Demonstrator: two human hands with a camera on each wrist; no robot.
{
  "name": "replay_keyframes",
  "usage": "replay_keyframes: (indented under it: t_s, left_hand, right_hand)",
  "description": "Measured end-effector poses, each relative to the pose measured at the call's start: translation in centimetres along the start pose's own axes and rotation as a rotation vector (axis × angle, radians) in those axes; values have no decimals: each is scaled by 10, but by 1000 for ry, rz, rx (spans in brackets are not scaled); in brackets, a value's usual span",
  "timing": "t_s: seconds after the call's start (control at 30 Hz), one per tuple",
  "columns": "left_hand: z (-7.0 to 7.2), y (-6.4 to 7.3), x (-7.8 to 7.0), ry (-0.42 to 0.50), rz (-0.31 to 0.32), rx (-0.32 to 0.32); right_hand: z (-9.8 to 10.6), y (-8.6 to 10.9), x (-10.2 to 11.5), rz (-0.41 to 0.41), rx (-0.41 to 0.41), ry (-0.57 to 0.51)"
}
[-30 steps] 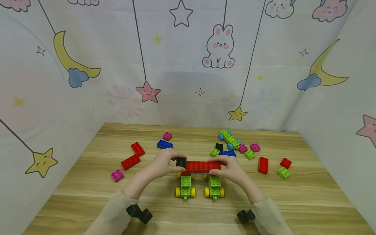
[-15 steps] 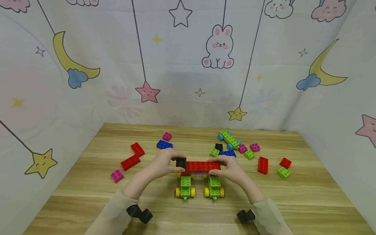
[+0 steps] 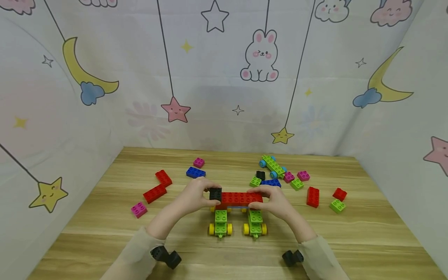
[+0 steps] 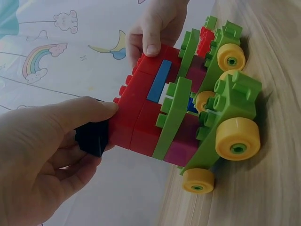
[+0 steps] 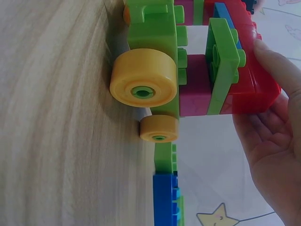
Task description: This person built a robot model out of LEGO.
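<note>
In the head view, a row of red bricks (image 3: 235, 198) bridges two green wheeled bases (image 3: 221, 228) with yellow wheels. My left hand (image 3: 196, 196) pinches a black brick (image 3: 215, 193) between thumb and fingers at the row's left end. The left wrist view shows that black brick (image 4: 92, 136) against the studded side of the red bricks; fingers partly hide the contact. Around the other end of the row, my right hand (image 3: 274, 200) grips with its thumb and fingers. Between red bricks and bases sit green plates (image 4: 175, 117) and purple bricks (image 5: 194, 87), with a blue piece (image 4: 159, 81) among the reds.
On the wooden table (image 3: 231, 260), red bricks (image 3: 155, 193), a pink brick (image 3: 139, 209) and a blue brick (image 3: 195, 172) lie left. A blue-wheeled green base (image 3: 273, 166) stands behind; several loose bricks lie right, including a red one (image 3: 313, 196). A patterned cloth (image 3: 217, 128) encloses the table.
</note>
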State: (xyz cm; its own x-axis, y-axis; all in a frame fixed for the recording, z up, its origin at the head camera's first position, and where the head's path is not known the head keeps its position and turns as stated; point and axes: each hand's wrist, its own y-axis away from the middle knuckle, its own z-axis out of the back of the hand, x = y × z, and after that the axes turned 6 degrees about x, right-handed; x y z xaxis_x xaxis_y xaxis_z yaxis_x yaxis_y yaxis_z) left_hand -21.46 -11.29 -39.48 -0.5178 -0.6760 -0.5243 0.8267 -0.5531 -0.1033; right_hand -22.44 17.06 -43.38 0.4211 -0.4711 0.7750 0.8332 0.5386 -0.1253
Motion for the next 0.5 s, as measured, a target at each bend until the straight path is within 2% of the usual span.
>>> replay_keyframes:
  t_s: [0.5]
  left_hand:
    - [-3,0,-1,18,27,-23]
  right_hand:
    - [-1,0,0,5,-2,6]
